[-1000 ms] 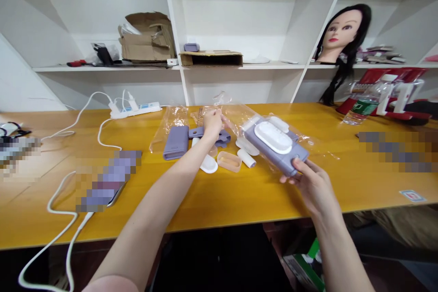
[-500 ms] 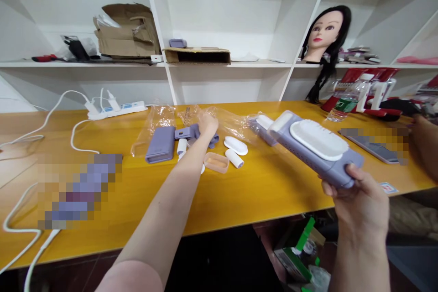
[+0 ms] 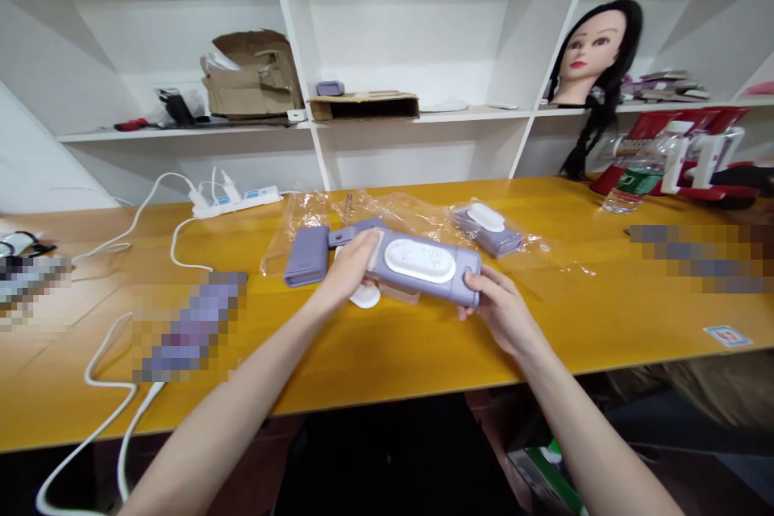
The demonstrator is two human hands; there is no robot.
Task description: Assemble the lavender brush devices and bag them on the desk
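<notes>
Held between my hands, just above the desk, is a long purple case (image 3: 417, 290) with a white oval piece (image 3: 420, 260) on its upper face. My left hand (image 3: 354, 266) grips the whitish left end, and my right hand (image 3: 499, 302) is closed around the right end. A peach-coloured tray (image 3: 402, 296) is partly hidden beneath the case. Below my left hand lies a white oval part (image 3: 365, 296). To the left lies a purple box (image 3: 307, 255). Further back on the right, another purple case (image 3: 499, 240) with a white oval top rests on clear plastic.
Clear plastic bags (image 3: 417, 214) lie behind the parts. A white power strip (image 3: 235, 201) with cables and a blurred-out phone (image 3: 197, 322) sit on the left. A water bottle (image 3: 641, 177) stands at right. Shelves behind hold a cardboard box (image 3: 251, 76) and a mannequin head (image 3: 592, 52).
My right hand has brought the purple case left and down to the middle. My left hand has come away from the loose parts and taken the case's left end.
</notes>
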